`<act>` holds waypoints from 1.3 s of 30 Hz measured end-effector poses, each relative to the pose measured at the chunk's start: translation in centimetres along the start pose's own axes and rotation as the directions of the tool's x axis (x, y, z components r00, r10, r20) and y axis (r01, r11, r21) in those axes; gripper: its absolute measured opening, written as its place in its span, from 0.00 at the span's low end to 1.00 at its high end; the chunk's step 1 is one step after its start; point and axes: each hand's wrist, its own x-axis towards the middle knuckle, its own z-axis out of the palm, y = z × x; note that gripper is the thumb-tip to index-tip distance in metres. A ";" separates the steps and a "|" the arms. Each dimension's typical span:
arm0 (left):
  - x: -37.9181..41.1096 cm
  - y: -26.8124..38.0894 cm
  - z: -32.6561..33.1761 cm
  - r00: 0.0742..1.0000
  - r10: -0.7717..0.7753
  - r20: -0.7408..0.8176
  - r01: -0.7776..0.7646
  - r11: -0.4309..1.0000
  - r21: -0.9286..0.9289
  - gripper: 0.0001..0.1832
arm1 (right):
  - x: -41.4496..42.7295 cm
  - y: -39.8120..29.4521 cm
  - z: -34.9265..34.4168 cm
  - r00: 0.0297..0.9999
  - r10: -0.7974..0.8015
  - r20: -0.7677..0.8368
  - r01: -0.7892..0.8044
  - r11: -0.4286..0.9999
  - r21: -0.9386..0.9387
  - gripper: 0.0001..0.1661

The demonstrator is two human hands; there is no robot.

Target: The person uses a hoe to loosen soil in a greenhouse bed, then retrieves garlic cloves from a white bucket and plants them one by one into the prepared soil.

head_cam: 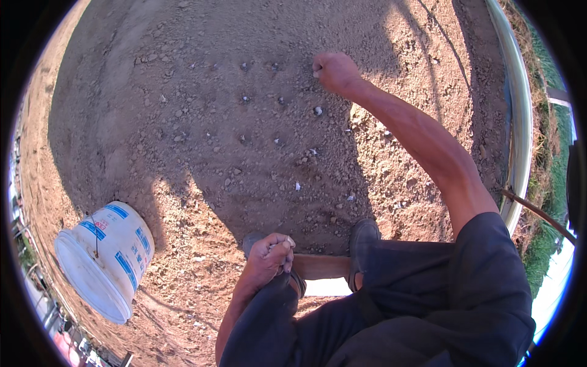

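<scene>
My right hand (337, 72) is stretched out low over the shaded soil (206, 114), its fingers curled together. A pale spot shows at its fingertips; whether it is a clove or a nail is unclear. By my left knee, my left hand (271, 257) is closed, with a small pale piece, apparently a clove (290, 241), between thumb and finger. Small whitish cloves, garlic by their look, sit in shallow holes in loose rows; one clove (318, 110) lies below my right hand and another clove (245, 98) farther left. A loose clove (297, 186) rests nearer my feet.
A white plastic bucket (124, 243) with blue printing lies tilted at the left. Between my shoes (364, 236) is a wooden board (321, 266). A pale curved edging (520, 114) borders the soil at right, with grass (555, 151) beyond and a thin stick (539, 213) across it.
</scene>
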 end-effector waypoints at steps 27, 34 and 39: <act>0.4 3.1 0.7 0.973 0.186 -0.136 -0.227 0.878 -0.421 0.10 | -4.6 -6.4 -0.4 0.927 -0.257 0.275 0.282 0.958 -0.056 0.09; 1.4 3.1 0.3 0.977 0.211 -0.037 -0.200 0.830 -0.520 0.09 | -18.4 -12.8 -2.2 0.777 -0.587 0.225 0.194 0.564 0.802 0.15; 1.7 2.4 0.4 0.985 0.175 -0.005 -0.148 0.815 -0.560 0.09 | -20.6 -13.1 -1.2 0.878 -0.446 0.177 0.085 0.508 0.857 0.14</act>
